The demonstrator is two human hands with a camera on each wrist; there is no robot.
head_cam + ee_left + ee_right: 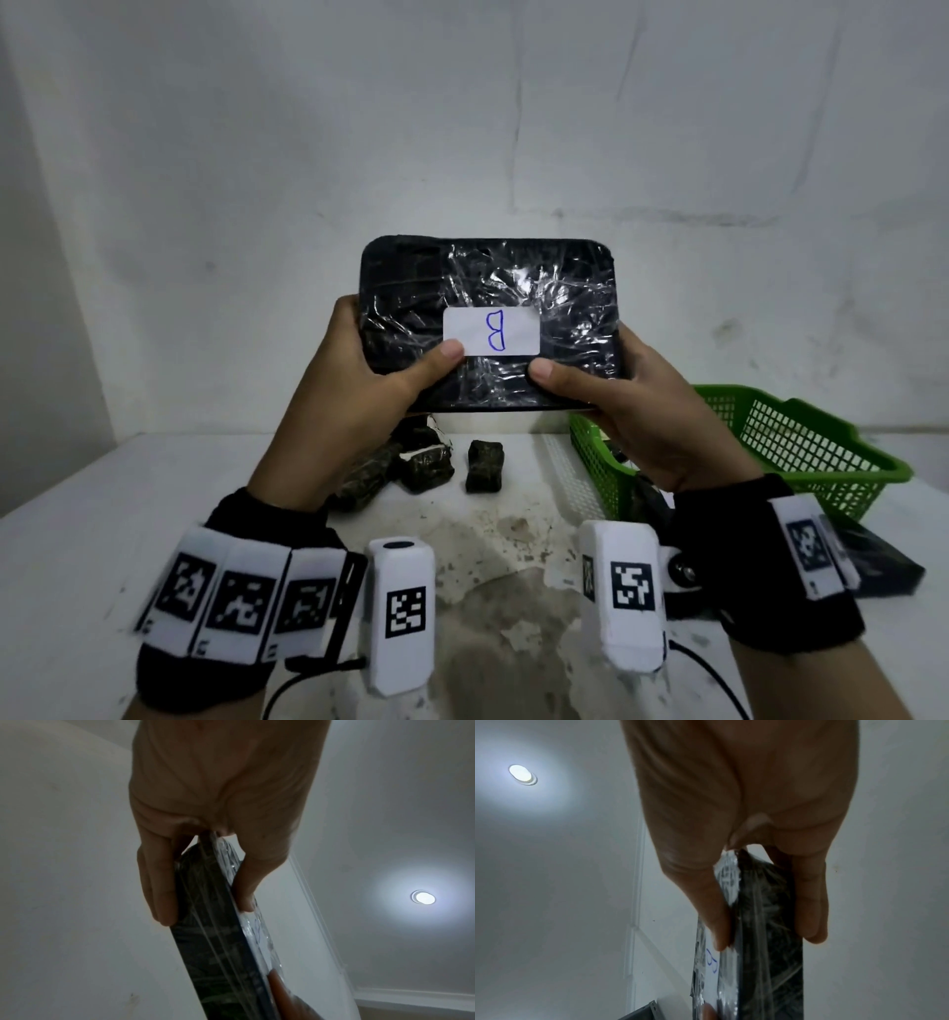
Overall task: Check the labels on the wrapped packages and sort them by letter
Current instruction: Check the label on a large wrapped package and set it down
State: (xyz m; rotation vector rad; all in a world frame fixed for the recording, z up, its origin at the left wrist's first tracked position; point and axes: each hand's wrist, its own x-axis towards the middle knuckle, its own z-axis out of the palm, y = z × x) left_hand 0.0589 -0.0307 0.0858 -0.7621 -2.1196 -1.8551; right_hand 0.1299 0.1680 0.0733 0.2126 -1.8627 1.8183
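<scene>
You hold a flat black package wrapped in clear film (488, 288) upright above the white surface (77, 539), both hands (359, 380) (626, 411) gripping its lower corners. Its white label (491, 331) seemingly reads B: checking step. Next, place it with the Bs, perhaps the green basket (801, 452) at four o'clock.

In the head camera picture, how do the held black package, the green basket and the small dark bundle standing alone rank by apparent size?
1. Held black package, though nearness to the camera inflates it.
2. Green basket, partly hidden.
3. Small dark bundle.

Stained white table (154, 514), small wrapped packages (426, 465), green basket (801, 452), dark flat package (883, 565)
</scene>
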